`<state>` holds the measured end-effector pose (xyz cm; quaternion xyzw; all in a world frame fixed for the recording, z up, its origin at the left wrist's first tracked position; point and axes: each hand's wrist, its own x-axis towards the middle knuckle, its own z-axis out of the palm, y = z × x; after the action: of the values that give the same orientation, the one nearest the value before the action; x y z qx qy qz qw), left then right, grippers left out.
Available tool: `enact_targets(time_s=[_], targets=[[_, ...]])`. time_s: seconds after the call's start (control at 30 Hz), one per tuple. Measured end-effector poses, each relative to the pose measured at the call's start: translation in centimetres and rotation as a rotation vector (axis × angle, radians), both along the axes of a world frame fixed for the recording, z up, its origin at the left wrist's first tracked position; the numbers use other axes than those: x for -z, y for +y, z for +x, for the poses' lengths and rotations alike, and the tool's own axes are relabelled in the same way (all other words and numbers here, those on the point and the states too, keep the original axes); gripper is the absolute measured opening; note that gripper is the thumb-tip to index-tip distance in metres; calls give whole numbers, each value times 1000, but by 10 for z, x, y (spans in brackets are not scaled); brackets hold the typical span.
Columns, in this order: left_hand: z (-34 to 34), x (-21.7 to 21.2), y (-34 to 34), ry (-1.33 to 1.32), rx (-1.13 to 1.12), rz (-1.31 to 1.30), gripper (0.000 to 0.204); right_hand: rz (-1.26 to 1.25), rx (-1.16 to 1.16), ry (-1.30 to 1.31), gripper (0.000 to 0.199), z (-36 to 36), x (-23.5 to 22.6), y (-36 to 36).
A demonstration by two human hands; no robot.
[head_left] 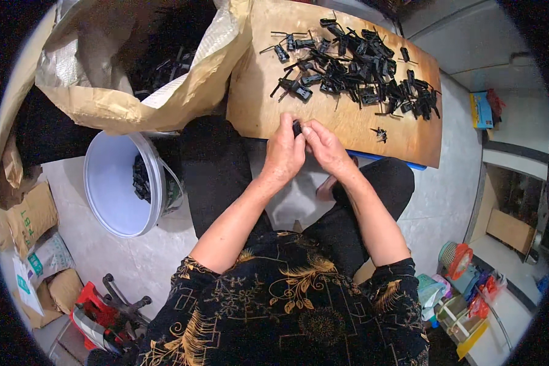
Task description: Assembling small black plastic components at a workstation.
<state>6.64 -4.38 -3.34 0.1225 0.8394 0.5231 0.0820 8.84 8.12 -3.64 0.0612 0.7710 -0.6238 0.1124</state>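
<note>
Between the fingers of both hands is a small black plastic part (297, 128), mostly hidden by the fingertips. My left hand (285, 152) grips it from the left, its thumb and fingers closed around it. From the right, my right hand (324, 145) pinches at the same part, with its fingers closed. Both hands are over the near edge of a wooden board (256, 116). Beyond them lies a loose heap of black plastic parts (354, 67), many with thin sprue-like rods sticking out. A little pile of small dark scraps (379, 135) lies right of my hands.
A large paper-covered sack (158, 113) with black parts inside stands open at the upper left. Below it, a white bucket (113, 201) holds several black pieces. Packed bags (39, 213) and a red-and-black object (94, 311) lie far left; shelves with baskets (457, 259) are at the right.
</note>
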Motion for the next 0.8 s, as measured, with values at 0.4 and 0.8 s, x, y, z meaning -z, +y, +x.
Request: enact_targets(time_s=[0.4,0.8], targets=[[-6,-10,-6,-706,-265,743,12,1091,-46,302,26,-68,4,2],[4,-1,-29,-813,-269,861,16,91,75,-182,26,-73,-16,18]])
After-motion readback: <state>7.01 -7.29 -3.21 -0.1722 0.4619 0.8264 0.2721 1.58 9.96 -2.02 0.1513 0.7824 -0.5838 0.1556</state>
